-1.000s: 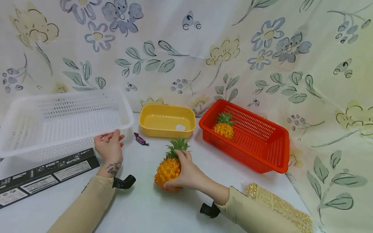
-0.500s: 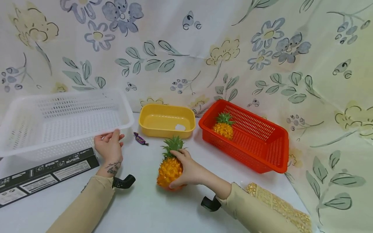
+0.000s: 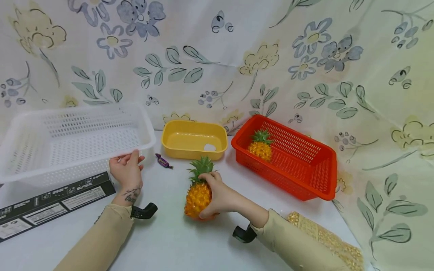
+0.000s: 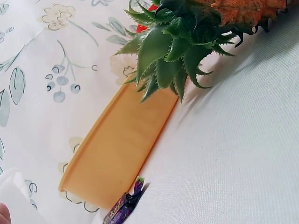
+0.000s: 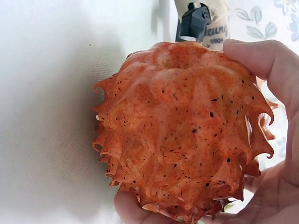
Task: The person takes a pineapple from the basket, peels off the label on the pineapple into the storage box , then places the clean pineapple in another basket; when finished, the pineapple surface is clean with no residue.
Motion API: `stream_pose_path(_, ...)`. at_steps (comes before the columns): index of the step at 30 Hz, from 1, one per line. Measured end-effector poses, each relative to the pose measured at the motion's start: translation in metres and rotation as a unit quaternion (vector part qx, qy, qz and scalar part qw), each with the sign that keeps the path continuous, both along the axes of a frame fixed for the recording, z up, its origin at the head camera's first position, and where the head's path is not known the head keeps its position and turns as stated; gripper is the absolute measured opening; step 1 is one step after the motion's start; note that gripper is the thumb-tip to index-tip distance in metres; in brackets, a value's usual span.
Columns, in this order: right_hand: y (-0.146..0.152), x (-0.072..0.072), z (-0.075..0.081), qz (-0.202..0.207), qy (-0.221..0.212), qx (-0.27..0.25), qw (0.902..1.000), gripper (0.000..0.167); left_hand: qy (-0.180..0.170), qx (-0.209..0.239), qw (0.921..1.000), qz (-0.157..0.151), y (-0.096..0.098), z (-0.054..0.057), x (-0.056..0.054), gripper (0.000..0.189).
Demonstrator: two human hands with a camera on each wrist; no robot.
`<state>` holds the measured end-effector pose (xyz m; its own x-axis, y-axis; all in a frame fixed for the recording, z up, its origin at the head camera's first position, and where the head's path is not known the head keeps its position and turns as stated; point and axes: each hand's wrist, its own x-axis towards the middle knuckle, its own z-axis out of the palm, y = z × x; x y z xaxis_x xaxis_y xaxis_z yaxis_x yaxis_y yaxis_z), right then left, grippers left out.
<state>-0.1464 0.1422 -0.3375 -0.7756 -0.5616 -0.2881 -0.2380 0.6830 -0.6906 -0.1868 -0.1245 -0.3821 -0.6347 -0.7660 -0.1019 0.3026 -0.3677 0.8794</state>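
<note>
My right hand [image 3: 222, 194] grips an orange toy pineapple [image 3: 197, 199] with green leaves in the middle of the table. In the right wrist view its spiky reddish base [image 5: 182, 130] fills the picture, with the thumb [image 5: 254, 53] on one side and fingers on the other. My left hand [image 3: 127, 169] holds the near rim of a white perforated basket [image 3: 72, 165] at its right end. Only a fingertip [image 4: 3, 215] of it shows in the left wrist view. The pineapple's leaves [image 4: 163, 51] appear at the top there.
A yellow tray [image 3: 183, 153] stands behind the pineapple, with a purple wrapped candy [image 3: 164, 161] left of it. A red basket [image 3: 271, 173] at the right holds a smaller pineapple [image 3: 260, 149]. A black box [image 3: 57, 203] and a bag of yellow kernels [image 3: 322, 237] flank the arms.
The right hand has shifted the pineapple slightly to the right and away from the body, and it stands more upright. The left hand has stayed at the white basket's rim.
</note>
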Motion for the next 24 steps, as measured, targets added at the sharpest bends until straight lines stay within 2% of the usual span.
stream_pose_path(4,0.002,0.001,0.007,0.002,0.008,0.002,1.0000,0.092,0.008,0.005,1.0000,-0.002,0.000,0.000,0.000,0.034)
stream_pose_path(8,0.009,0.000,0.024,0.008,0.020,-0.005,0.9998,0.092,0.010,0.008,0.9999,-0.004,-0.001,0.000,0.000,0.034)
stream_pose_path(13,0.025,-0.009,0.060,0.000,0.064,-0.013,0.9979,0.092,0.001,0.008,0.9999,-0.008,-0.001,0.001,0.000,0.032)
stream_pose_path(18,0.053,-0.028,0.102,-0.024,0.119,-0.010,0.9925,0.093,-0.004,0.006,1.0000,-0.007,-0.001,0.001,0.001,0.032)
stream_pose_path(20,0.067,-0.035,0.117,-0.043,0.135,-0.009,0.9899,0.092,-0.004,0.004,1.0000,-0.007,-0.001,0.000,0.002,0.032)
stream_pose_path(24,0.100,-0.050,0.139,-0.103,0.140,-0.013,0.9848,0.093,0.000,0.002,1.0000,-0.009,-0.001,0.000,0.001,0.033)
